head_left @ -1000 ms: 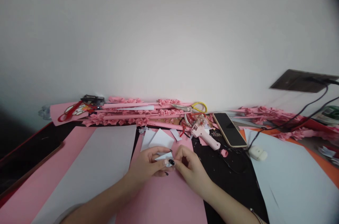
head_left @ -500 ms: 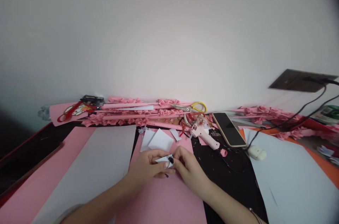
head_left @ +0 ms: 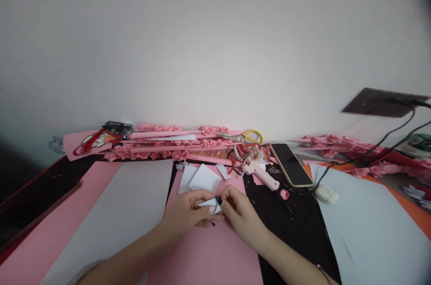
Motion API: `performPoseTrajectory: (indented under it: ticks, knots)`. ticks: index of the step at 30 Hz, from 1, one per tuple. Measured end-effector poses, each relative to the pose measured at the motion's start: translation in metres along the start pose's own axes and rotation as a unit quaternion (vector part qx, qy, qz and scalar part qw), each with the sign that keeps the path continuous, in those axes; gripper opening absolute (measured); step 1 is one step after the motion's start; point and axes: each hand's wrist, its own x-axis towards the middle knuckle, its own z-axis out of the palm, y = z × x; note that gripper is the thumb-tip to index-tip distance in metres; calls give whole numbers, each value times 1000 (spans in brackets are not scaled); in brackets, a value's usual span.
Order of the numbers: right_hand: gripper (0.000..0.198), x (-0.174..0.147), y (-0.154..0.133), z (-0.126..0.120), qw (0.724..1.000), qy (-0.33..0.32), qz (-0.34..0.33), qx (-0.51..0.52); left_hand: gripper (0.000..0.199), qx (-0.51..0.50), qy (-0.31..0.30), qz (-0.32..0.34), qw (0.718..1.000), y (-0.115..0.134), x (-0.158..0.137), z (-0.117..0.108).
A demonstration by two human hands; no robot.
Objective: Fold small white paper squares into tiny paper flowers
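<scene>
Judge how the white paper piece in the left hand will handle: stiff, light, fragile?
The white paper piece is probably very light, being small and thin. It should stay fairly stiff: the corner jutting from the left hand shows no sag. It would likely crease under a hard push, since it looks like plain paper.
</scene>
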Motion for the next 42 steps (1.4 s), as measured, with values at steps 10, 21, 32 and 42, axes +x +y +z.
performPoseTrajectory:
  ticks: [10,21,32,42]
  knots:
    - [13,-2,3,0,998,-13,-3,55,30,-8,-28,-2,1000,0,1,0]
    - [13,-1,4,1,999,-7,2,49,28,3,-12,1,1000,-6,3,1]
    - [24,1,5,-3,993,-25,34,114,36,10,6,-4,1000,-6,3,1]
    - [28,5,2,-7,997,-68,19,43,40,23,-22,8,999,-4,2,3]
